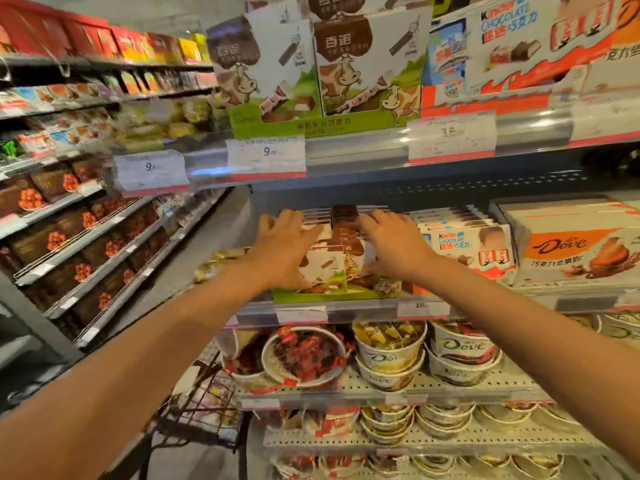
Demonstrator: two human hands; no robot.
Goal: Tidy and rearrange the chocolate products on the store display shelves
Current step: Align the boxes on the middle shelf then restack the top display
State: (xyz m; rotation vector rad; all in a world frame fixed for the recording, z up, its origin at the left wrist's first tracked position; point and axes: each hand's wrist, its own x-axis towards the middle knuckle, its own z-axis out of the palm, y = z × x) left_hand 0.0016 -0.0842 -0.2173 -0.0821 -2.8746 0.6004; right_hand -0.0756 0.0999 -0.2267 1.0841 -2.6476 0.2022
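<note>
On the middle shelf stands a row of white and brown cow-print chocolate boxes (341,258) in a green tray (308,296). My left hand (285,245) lies flat on the left boxes of this row, fingers spread. My right hand (389,242) rests on the right side of the same row, its fingers spread over the box tops and its thumb down on the front box. Neither hand is plainly curled round a box. To the right stand Kinder chocolate boxes (474,245) and a Dove box (575,254).
The shelf above holds larger cow-print display cartons (367,64) and a Kinder carton (526,46), with price tags (266,154) on its rail. Below are Dove tubs (464,355) on wire shelves. More shelves of chocolate run off to the left (69,237). A wire basket (204,403) sits low.
</note>
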